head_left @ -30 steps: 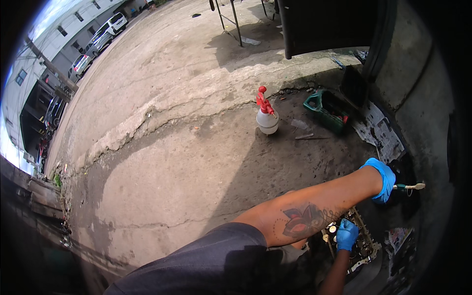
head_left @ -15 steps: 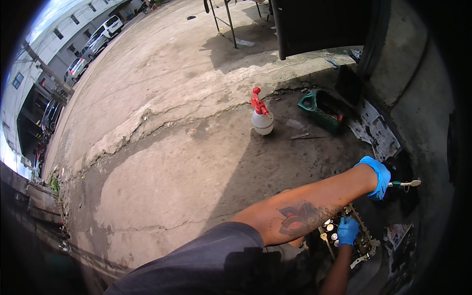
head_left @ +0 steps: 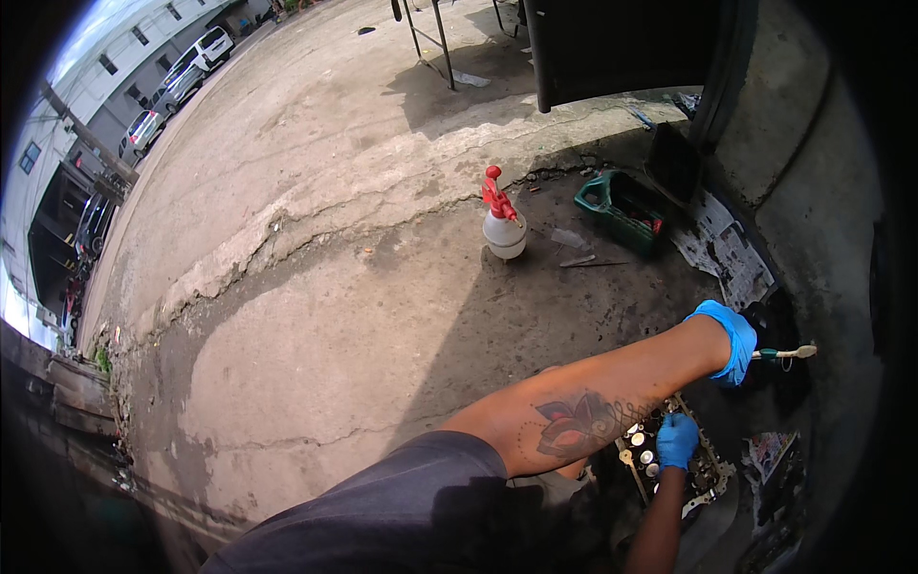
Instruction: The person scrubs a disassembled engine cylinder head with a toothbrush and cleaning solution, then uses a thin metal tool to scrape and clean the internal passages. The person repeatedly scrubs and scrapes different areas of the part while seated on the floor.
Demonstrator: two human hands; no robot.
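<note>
My left arm reaches across to the right. Its blue-gloved left hand [head_left: 729, 342] is bent away, so its fingers are hidden. A slim brush [head_left: 792, 353] with a pale end and a green section juts out just past this glove; whether the hand holds it is unclear. Below my left forearm lies a metal engine cylinder head [head_left: 710, 461], with round silvery discs in it and partly covered by the arm. My right hand [head_left: 677, 441], also in a blue glove, rests closed over the head. What its fingers grip, if anything, cannot be seen.
A white pump sprayer [head_left: 504, 234] with a red top stands on the concrete. To its right are a cut-open green jug [head_left: 617, 212] and newspaper sheets [head_left: 732, 251]. A dark panel [head_left: 631, 48] and a wall [head_left: 822, 182] border the right side. Parked vehicles [head_left: 196, 59] stand far left.
The whole view has shifted slightly, moving the surroundings a little left and up. My right hand has made a small move up over the cylinder head. The left hand stays beside the brush.
</note>
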